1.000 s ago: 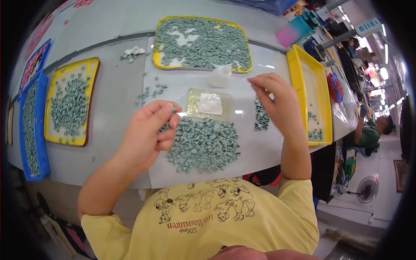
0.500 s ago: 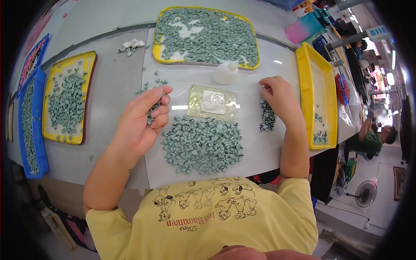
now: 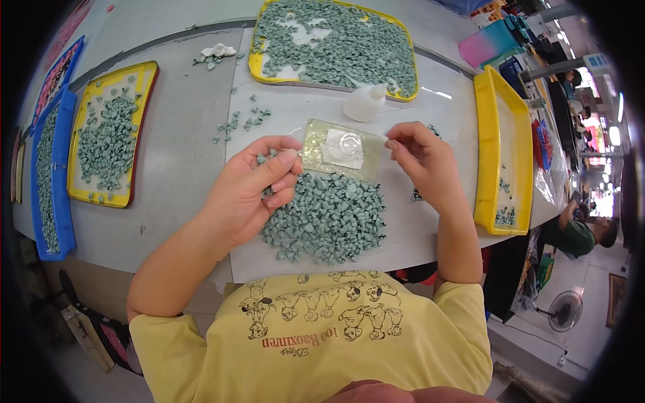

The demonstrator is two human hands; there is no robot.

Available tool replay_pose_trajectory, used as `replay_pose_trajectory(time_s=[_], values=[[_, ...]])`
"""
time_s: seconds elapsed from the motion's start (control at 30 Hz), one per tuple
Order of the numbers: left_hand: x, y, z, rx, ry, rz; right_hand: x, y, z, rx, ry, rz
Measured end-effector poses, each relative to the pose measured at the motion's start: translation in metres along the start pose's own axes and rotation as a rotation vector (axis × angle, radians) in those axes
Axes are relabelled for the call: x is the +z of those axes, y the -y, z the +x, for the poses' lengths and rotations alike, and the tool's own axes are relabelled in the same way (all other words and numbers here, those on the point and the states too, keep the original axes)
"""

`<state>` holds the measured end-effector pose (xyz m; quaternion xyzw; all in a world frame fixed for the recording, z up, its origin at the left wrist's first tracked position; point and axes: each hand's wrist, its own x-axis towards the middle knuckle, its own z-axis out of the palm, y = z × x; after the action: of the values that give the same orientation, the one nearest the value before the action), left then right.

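My left hand [image 3: 252, 185] is closed around a few small grey-green pieces [image 3: 263, 158], which show between its fingers beside a pale green pad [image 3: 312, 144]. Thumb and forefinger of my right hand [image 3: 426, 164] are pinched together off the pad's right side; what they hold is too small to make out. A crumpled white patch [image 3: 333, 154] with a clear round blob [image 3: 350, 144] lies on the pad. Nearest me, a broad heap of the same green pieces [image 3: 326, 218] spreads below the pad. Behind the pad stands a white squeeze bottle [image 3: 364, 103].
A yellow-rimmed tray [image 3: 259, 68] of green pieces lies at the back. To the left are another yellow tray [image 3: 129, 195] and a blue bin [image 3: 62, 195]. A deep yellow tray [image 3: 485, 154] stands at the right. Loose pieces [image 3: 230, 125] lie left of the pad; a person [image 3: 574, 228] is farther right.
Both hands have come in toward the pad, the left moving right and the right moving left off a group of green pieces. The whole view has shifted slightly.
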<state>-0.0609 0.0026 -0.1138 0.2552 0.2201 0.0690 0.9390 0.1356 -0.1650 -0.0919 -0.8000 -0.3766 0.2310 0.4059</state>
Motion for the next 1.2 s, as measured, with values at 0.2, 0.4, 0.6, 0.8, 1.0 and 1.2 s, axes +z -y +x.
replay_pose_trajectory(time_s=[0.2, 0.4, 0.6, 0.8, 1.0, 1.2], values=[[0.017, 0.016, 0.006, -0.054, -0.065, 0.002, -0.025, -0.013, -0.002, 0.029, -0.003, 0.047], [0.027, 0.021, 0.011, -0.029, -0.079, 0.079, -0.026, -0.026, 0.000, -0.161, -0.026, -0.215], [0.022, 0.019, 0.013, -0.067, -0.098, 0.029, -0.013, -0.036, 0.006, -0.416, -0.107, -0.421], [0.029, 0.016, 0.013, -0.104, -0.111, 0.056, -0.018, -0.030, 0.005, -0.452, 0.000, -0.624], [0.029, 0.015, 0.011, -0.119, -0.119, 0.118, -0.013, -0.034, 0.006, -0.528, -0.036, -0.672], [0.022, 0.013, 0.008, -0.133, -0.126, 0.041, -0.006, -0.015, 0.006, -0.793, -0.133, -0.509]])
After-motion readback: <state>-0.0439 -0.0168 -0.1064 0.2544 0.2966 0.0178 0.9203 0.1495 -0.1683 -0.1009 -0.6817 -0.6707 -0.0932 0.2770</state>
